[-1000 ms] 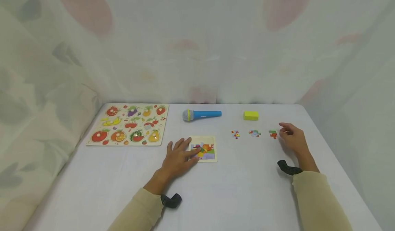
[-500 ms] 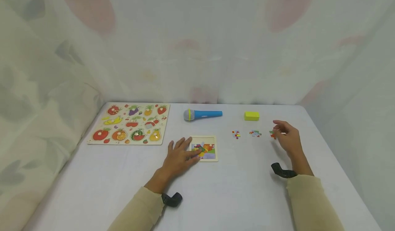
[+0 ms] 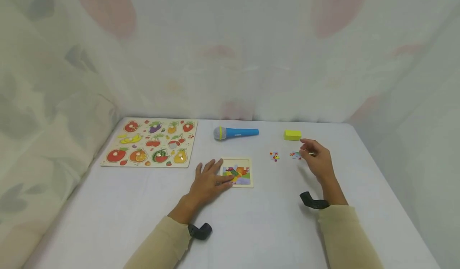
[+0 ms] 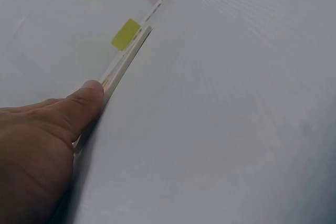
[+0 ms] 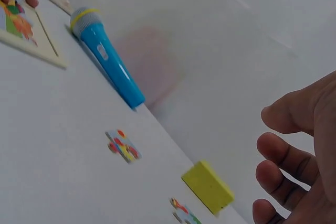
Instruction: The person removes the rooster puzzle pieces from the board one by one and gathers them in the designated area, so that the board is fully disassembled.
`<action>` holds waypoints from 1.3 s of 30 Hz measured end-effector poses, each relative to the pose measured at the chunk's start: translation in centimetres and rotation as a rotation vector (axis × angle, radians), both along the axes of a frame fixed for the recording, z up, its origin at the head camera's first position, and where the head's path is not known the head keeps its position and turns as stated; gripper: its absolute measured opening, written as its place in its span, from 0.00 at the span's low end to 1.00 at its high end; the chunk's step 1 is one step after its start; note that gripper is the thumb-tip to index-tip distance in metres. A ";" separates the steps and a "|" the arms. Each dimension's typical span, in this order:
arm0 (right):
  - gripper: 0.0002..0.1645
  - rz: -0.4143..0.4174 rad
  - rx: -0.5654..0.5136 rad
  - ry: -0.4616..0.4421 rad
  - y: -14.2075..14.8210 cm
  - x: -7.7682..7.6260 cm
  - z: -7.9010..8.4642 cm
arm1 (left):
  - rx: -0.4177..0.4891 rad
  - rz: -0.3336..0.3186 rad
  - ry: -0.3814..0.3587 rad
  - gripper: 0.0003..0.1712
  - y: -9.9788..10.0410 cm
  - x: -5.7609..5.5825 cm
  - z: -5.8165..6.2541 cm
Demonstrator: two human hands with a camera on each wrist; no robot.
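Observation:
My left hand (image 3: 206, 185) lies spread at the left side of a small framed jigsaw puzzle (image 3: 252, 173), fingertips resting on its picture and rim. The lower part of the frame is filled with colourful pieces, while its top strip shows bare board. Over the right of the table hovers my right hand (image 3: 319, 161), fingers loosely curled; in the right wrist view nothing shows between them. Just left of its fingertips lies a jigsaw piece (image 3: 294, 155), and another jigsaw piece (image 3: 274, 156) sits farther left. The spot of a third piece is hidden behind this hand.
A wooden fruit puzzle board (image 3: 149, 144) lies at the back left. Along the back are a blue toy microphone (image 3: 240, 132) and a yellow block (image 3: 292, 135). White cloth covers the table, with curtains (image 3: 230, 53) rising behind and at both sides.
My right hand has moved left, from beside the rightmost jigsaw piece to beside the middle one, and now covers where the rightmost piece lay. The left hand has stayed on the puzzle frame.

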State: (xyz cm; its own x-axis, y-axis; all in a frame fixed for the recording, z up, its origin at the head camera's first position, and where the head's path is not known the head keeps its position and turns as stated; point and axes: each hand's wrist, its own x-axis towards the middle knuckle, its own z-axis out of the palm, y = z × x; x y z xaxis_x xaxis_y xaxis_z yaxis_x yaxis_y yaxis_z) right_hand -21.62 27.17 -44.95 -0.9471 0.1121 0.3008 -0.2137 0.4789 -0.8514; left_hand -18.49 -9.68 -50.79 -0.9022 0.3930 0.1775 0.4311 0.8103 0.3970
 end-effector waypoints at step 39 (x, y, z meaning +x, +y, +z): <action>0.18 0.300 -0.136 0.015 -14.0 -0.5 -1.6 | -0.054 -0.001 0.022 0.22 0.1 0.4 0.1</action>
State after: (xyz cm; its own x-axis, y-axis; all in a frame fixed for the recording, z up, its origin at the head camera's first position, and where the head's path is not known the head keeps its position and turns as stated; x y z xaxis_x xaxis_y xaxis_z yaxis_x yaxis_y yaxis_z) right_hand -22.11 13.22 -46.55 -0.9395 -0.1309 0.3165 -0.3411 0.2750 -0.8989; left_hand -18.09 -9.55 -50.68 -0.8980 0.4032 0.1762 0.4400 0.8299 0.3432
